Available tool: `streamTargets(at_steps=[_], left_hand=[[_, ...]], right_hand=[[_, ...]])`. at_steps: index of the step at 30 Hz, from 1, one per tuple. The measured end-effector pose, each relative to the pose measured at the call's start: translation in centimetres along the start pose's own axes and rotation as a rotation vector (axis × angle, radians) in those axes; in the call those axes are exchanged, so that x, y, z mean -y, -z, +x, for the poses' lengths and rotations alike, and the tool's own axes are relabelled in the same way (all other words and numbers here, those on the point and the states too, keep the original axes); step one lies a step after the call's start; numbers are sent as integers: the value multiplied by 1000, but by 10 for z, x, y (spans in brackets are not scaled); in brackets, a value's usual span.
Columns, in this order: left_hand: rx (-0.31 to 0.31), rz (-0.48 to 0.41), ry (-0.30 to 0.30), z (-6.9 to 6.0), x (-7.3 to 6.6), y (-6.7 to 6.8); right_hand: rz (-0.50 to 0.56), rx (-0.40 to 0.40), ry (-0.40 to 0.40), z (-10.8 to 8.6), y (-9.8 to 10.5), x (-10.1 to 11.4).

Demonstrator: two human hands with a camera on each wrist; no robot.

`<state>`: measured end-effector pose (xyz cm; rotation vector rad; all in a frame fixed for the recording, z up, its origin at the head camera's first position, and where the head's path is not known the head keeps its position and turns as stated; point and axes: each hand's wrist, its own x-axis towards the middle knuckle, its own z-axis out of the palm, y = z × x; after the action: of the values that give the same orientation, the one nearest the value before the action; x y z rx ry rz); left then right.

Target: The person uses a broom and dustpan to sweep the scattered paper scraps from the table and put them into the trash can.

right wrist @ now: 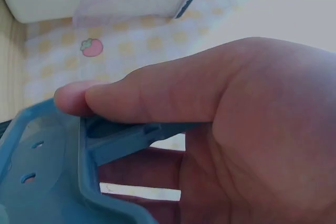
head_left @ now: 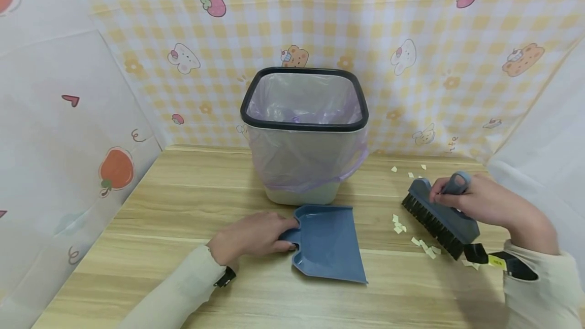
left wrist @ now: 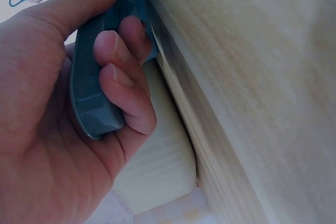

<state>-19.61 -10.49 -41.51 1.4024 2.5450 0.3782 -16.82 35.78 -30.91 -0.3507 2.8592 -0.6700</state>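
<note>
A blue-grey dustpan (head_left: 330,241) lies on the table in front of the bin, its wide edge facing right. My left hand (head_left: 256,235) grips its short handle (left wrist: 94,98), with the fingers curled round it in the left wrist view. Over on the right, my right hand (head_left: 491,202) holds a blue-grey hand brush (head_left: 450,217) by its handle. The brush is tilted, its black bristles (head_left: 431,225) facing the dustpan. Small pale paper scraps (head_left: 425,248) lie on the table between brush and dustpan. The bristle tips stand close beside them; whether they touch the table I cannot tell.
A pale bin (head_left: 303,161) with a black rim and a thin lilac liner stands behind the dustpan. More scraps (head_left: 410,174) lie further back on the wooden table (head_left: 201,187). A checked yellow cloth (head_left: 219,65) hangs behind, and white cloth (head_left: 55,131) covers the left side.
</note>
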Motion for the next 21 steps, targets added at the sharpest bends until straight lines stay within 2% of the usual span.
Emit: streamTargets(at_steps=[5, 14, 21], left_hand=[[-3, 2, -4, 0, 0, 0], [-8, -1, -1, 0, 0, 1], [-4, 8, 7, 0, 1, -1]], right_hand=[[8, 26, -5, 3, -5, 1], [-12, -7, 128, 11, -13, 7], [-50, -49, 159, 15, -15, 8]])
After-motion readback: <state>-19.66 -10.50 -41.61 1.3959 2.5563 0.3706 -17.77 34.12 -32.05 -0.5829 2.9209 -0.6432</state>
